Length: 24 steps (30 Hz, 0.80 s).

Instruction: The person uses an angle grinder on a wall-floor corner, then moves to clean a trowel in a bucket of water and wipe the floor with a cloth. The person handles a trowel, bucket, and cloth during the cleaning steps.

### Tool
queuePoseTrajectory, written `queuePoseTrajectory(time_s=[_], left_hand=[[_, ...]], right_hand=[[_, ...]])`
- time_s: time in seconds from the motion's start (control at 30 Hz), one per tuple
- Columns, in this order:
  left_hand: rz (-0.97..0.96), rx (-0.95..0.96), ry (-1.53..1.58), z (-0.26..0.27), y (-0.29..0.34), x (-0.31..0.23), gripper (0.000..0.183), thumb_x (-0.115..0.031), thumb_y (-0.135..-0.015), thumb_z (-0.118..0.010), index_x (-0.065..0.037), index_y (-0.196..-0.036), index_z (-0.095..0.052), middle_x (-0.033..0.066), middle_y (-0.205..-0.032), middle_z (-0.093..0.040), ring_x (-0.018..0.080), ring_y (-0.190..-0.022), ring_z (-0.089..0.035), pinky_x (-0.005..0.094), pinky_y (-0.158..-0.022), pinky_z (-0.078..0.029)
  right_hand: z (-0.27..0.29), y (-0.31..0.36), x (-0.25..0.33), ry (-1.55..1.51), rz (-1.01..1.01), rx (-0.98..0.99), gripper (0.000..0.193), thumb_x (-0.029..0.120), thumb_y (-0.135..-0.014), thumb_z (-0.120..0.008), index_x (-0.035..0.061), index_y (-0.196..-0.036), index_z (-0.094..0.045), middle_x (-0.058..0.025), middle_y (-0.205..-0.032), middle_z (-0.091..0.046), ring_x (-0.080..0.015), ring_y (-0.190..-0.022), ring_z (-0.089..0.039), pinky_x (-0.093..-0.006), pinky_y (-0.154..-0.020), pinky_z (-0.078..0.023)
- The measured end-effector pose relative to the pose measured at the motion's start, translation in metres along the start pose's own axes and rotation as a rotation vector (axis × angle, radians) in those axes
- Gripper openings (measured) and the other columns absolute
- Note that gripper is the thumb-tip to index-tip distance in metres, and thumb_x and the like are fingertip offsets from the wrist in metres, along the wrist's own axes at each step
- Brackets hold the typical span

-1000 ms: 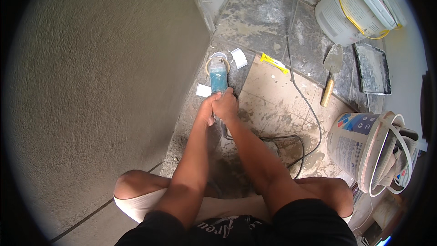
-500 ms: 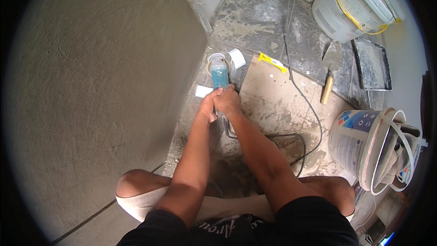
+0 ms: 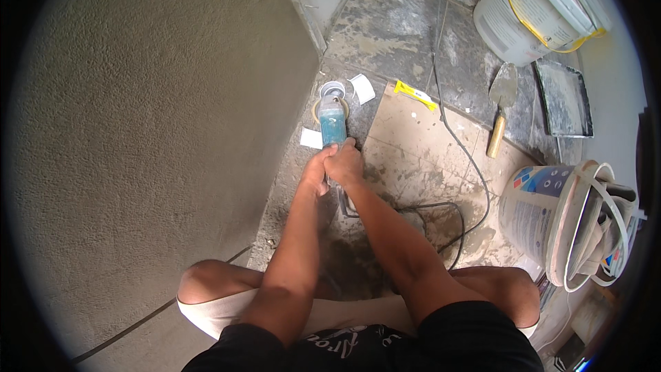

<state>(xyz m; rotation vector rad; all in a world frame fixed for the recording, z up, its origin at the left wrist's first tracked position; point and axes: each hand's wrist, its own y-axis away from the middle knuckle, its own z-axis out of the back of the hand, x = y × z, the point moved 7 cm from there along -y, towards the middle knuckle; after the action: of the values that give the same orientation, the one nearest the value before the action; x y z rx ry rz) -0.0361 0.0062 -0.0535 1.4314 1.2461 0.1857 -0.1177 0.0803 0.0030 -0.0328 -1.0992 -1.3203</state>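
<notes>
I have both hands wrapped around the near end of a teal angle grinder point(image 3: 333, 127), my left hand point(image 3: 318, 169) and right hand point(image 3: 345, 163) pressed together on it. The grinder points away from me, its head by a white ring point(image 3: 332, 87); I can't tell whether they touch. A tan ring point(image 3: 316, 111) shows around the grinder's head, partly hidden by it. One flat white piece point(image 3: 311, 138) lies just left of the grinder, and a curved white piece point(image 3: 362, 88) sits near its head on the right. The rough grey wall point(image 3: 158, 110) rises to the grinder's left. To its right come a yellow packet point(image 3: 415, 95), a dark cord point(image 3: 463, 148) and, farther off, a trowel point(image 3: 497, 134) with a wooden handle. Well right of the grinder stand a shallow black-rimmed tray point(image 3: 564, 100), a white bucket with a yellow handle point(image 3: 513, 24) and a stuffed bucket point(image 3: 530, 200).
</notes>
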Motion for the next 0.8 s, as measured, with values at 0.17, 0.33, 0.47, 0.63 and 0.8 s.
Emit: queuePoseTrajectory(time_s=[0.17,0.33,0.47,0.63,0.8], left_hand=[[0.067,0.075,-0.047,0.004,-0.043,-0.006,0.087,-0.051,-0.076,-0.078,-0.009,-0.147,-0.051,0.0149,-0.158,-0.043,0.0342,-0.147,-0.032,0.0667,-0.115,-0.018],[0.117,0.026,-0.071,-0.022,-0.028,-0.011,0.082,-0.05,-0.077,-0.077,-0.011,-0.145,-0.053,0.0146,-0.156,-0.046,0.0355,-0.144,-0.037,0.0686,-0.112,-0.021],[0.127,0.023,-0.008,-0.01,-0.01,-0.005,0.078,-0.049,-0.078,-0.077,-0.011,-0.143,-0.054,0.0142,-0.152,-0.049,0.0364,-0.139,-0.043,0.07,-0.109,-0.026],[0.116,-0.044,-0.066,-0.002,0.016,-0.004,0.071,-0.048,-0.08,-0.076,-0.012,-0.138,-0.057,0.0128,-0.145,-0.055,0.0348,-0.134,-0.048,0.0694,-0.107,-0.029],[0.114,-0.088,-0.059,0.015,0.018,0.003,0.057,-0.046,-0.082,-0.074,-0.014,-0.128,-0.063,0.0105,-0.131,-0.065,0.0311,-0.123,-0.056,0.0643,-0.103,-0.037]], right_hand=[[0.011,-0.023,0.012,-0.003,0.02,-0.029,0.046,0.026,-0.089,-0.06,-0.0092,-0.116,-0.048,-0.0355,-0.108,-0.067,-0.0493,-0.105,-0.066,-0.0543,-0.094,-0.051],[0.018,-0.034,-0.002,0.048,-0.057,0.003,0.049,0.032,-0.093,-0.059,-0.0066,-0.12,-0.047,-0.0307,-0.114,-0.068,-0.0441,-0.111,-0.066,-0.0517,-0.096,-0.051],[0.011,-0.013,0.003,-0.009,0.002,0.03,0.049,0.03,-0.092,-0.058,-0.0092,-0.12,-0.047,-0.0359,-0.112,-0.066,-0.0492,-0.111,-0.064,-0.0529,-0.097,-0.05],[-0.004,0.0,-0.002,-0.029,-0.032,0.06,0.05,0.031,-0.093,-0.056,-0.009,-0.12,-0.047,-0.0353,-0.112,-0.066,-0.0494,-0.11,-0.065,-0.0535,-0.097,-0.05],[-0.014,0.01,0.001,0.004,-0.035,0.086,0.05,0.032,-0.093,-0.057,-0.008,-0.121,-0.046,-0.0343,-0.112,-0.067,-0.0488,-0.109,-0.066,-0.0536,-0.097,-0.05]])
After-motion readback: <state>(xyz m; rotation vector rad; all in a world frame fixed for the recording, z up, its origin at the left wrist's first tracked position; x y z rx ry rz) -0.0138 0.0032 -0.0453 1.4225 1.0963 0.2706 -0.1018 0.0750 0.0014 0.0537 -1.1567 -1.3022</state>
